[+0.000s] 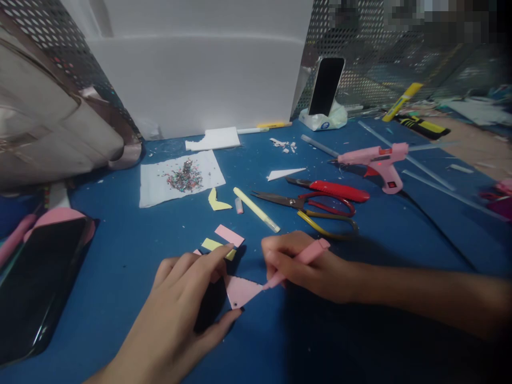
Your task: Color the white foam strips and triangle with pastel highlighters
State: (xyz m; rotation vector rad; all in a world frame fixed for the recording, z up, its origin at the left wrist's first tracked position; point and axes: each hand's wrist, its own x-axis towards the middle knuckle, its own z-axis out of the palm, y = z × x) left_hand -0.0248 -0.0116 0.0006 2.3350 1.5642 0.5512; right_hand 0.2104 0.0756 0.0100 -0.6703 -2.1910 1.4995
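My right hand (304, 266) is closed round a pink pen-shaped tool (298, 262), whose tip touches the right corner of a pink paper triangle (241, 290) lying on the blue table (120, 266). My left hand (186, 290) rests beside the triangle with fingers spread, pressing on its left edge. Just beyond the left fingertips lie a yellow paper strip (214, 246) and a pink paper strip (229, 235).
Scissors (310, 204), a red-handled cutter (332, 189) and a pink glue gun (376, 162) lie to the right. A yellow marker (256, 209), paper scraps and a white sheet with glitter (180, 178) sit ahead. A dark phone (36, 288) is at left, another phone (326, 85) stands behind.
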